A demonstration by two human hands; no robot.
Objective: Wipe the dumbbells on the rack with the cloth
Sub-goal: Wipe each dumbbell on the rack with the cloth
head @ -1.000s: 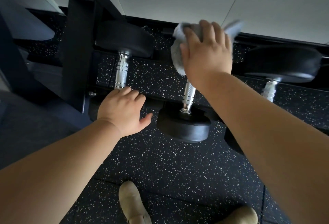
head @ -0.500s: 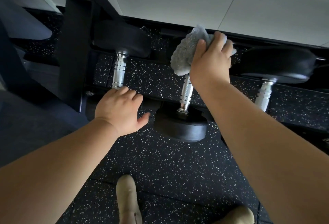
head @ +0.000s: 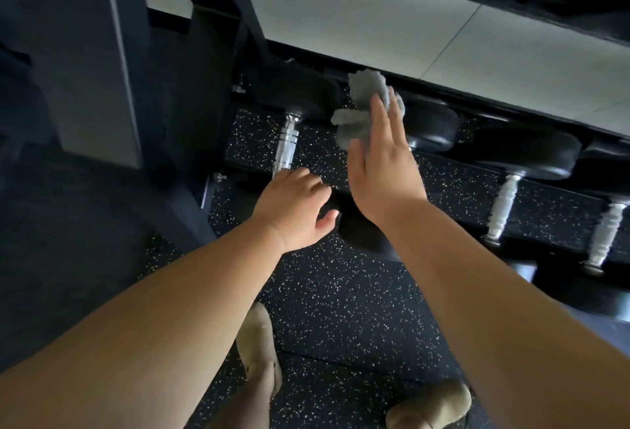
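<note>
Dark rubber floor (head: 341, 295) flecked with white, pale wall panels (head: 375, 19) across the upper frame, black rack (head: 453, 186) running on a diagonal from centre left to the right edge. Dumbbells in a row on its low shelf: one at centre left with a bright ribbed handle (head: 285, 147), one at centre (head: 429, 128) partly hidden by the right forearm, two more (head: 531, 159) toward the right, blurred.

Grey cloth (head: 358, 111) bunched just above centre, between the first two far heads. Probably light, soft and floppy, easy to crumple into a pad; best gathered in the palm so loose flaps do not drag. Dumbbells likely heavy and stiff, rubber heads grippy, metal handles smooth with grooves; no need to lift them, only to steady and rub where they sit.

Right hand (head: 381, 162) laid over the cloth, fingers (head: 380, 115) long and nearly straight, close together, thumb (head: 356, 159) at the cloth's lower edge. Appears to press the cloth against the dark head beneath; exact contact under the palm hidden.

Left hand (head: 293, 210) lower, at centre, resting on the near end of the ribbed dumbbell; fingers loosely bent over it, thumb out to the right. Hold probably a brace rather than a firm grip, though the underside cannot be seen.

Two pale shoes (head: 259, 343) at the bottom edge.
</note>
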